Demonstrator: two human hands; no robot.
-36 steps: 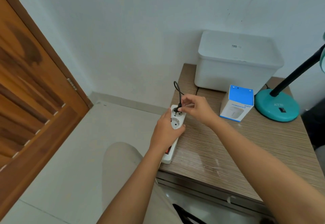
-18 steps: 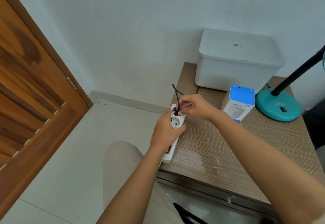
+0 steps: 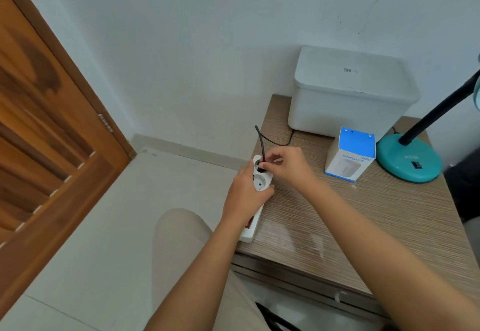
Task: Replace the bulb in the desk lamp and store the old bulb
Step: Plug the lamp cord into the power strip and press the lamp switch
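Wood-grain desk (image 3: 363,226): bears all items listed.
White bin (image 3: 348,91): lidded, at the back against the wall.
Teal desk lamp (image 3: 407,159): round base at the right edge, black neck rising out of view; bulb not visible.
Blue-and-white box (image 3: 350,154): just beside the lamp base.
White power strip (image 3: 255,200): on the desk's left edge, 1 free socket showing.
Left hand (image 3: 245,195): closed around the strip, pinning it.
Right hand (image 3: 285,165): fingers pinched on the black plug (image 3: 261,168) at the far socket.
Handling note: grip the plug body, not the cord (image 3: 261,143); move it straight along the socket's axis; hold the strip flat.
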